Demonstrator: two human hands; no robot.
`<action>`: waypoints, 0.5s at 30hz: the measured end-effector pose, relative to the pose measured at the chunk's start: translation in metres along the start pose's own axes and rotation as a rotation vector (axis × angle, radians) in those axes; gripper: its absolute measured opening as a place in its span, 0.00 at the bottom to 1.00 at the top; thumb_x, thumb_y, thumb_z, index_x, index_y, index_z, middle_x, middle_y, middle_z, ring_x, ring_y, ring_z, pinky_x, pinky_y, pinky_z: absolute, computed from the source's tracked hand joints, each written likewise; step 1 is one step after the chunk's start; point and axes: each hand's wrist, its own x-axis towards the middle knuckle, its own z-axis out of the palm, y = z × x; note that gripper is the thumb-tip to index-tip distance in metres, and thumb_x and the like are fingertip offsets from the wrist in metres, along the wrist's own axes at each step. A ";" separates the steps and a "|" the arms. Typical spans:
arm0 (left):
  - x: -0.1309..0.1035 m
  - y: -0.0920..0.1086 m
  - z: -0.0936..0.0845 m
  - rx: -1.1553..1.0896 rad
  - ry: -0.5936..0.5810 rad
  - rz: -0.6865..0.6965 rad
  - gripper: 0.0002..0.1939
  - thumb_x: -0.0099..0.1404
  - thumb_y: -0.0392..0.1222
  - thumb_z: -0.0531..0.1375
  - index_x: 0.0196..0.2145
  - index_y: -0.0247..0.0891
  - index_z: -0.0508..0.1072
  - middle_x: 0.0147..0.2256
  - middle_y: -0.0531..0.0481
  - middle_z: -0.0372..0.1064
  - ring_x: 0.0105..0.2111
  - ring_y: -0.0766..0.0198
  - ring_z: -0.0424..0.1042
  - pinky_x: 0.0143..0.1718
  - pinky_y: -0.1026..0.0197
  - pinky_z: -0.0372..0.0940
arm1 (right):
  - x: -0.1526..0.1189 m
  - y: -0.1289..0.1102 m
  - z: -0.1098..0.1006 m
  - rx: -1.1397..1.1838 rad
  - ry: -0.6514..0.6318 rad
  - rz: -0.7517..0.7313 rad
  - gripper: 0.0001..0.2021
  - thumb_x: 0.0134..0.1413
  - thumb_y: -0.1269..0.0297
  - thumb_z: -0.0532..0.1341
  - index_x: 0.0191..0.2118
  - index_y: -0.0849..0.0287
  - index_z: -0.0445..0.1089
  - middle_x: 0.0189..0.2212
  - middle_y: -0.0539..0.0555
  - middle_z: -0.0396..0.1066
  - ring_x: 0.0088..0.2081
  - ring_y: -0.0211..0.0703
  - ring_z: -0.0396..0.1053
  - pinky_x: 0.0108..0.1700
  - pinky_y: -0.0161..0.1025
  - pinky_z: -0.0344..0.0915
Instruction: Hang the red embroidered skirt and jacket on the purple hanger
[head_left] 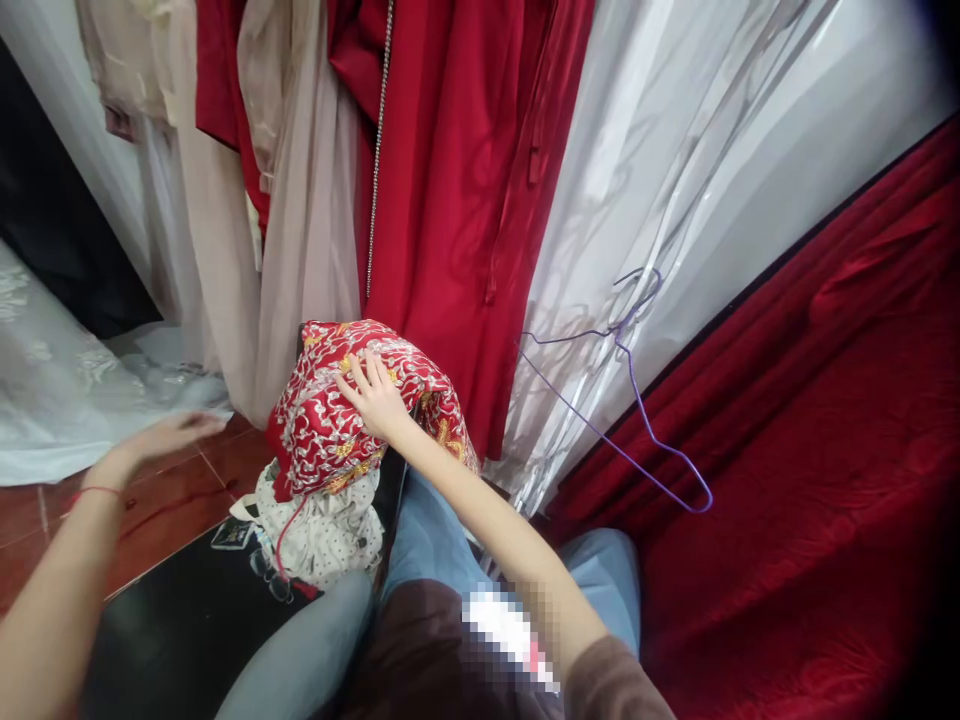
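Note:
A red garment (322,410) with silver and gold embroidery lies in a folded heap near the middle of the view. My right hand (377,398) rests flat on top of it, fingers spread. To the left, over the tiled floor, my left hand (180,430) is held out in the air with its fingers stretched, touching nothing. Under the red garment's lower edge is a white dotted cloth (330,535), with a red cord hanging over it.
A black surface (180,620) bears glasses (270,575) and a small dark packet (232,533). Red, beige and white garments hang ahead. A purple hanger (646,400) hangs at right, beside a red drape (810,450).

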 end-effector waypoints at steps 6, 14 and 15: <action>0.027 0.148 0.040 0.034 0.325 0.674 0.26 0.70 0.51 0.48 0.58 0.31 0.66 0.59 0.38 0.66 0.59 0.55 0.65 0.64 0.51 0.56 | -0.001 -0.006 -0.005 -0.001 -0.009 -0.011 0.50 0.39 0.61 0.72 0.67 0.69 0.51 0.68 0.75 0.45 0.69 0.71 0.44 0.69 0.66 0.34; 0.050 0.247 0.105 0.051 0.104 0.809 0.24 0.72 0.51 0.44 0.47 0.41 0.76 0.53 0.46 0.73 0.61 0.54 0.63 0.67 0.42 0.44 | -0.029 0.011 -0.031 0.128 0.011 -0.105 0.25 0.57 0.62 0.60 0.58 0.68 0.63 0.57 0.69 0.65 0.61 0.61 0.59 0.67 0.63 0.47; 0.056 0.244 0.106 0.038 0.098 0.799 0.25 0.72 0.50 0.42 0.43 0.41 0.77 0.49 0.46 0.76 0.57 0.55 0.67 0.66 0.44 0.46 | -0.033 0.016 -0.033 0.140 0.029 -0.100 0.26 0.57 0.62 0.59 0.59 0.68 0.63 0.58 0.69 0.64 0.61 0.61 0.58 0.67 0.64 0.46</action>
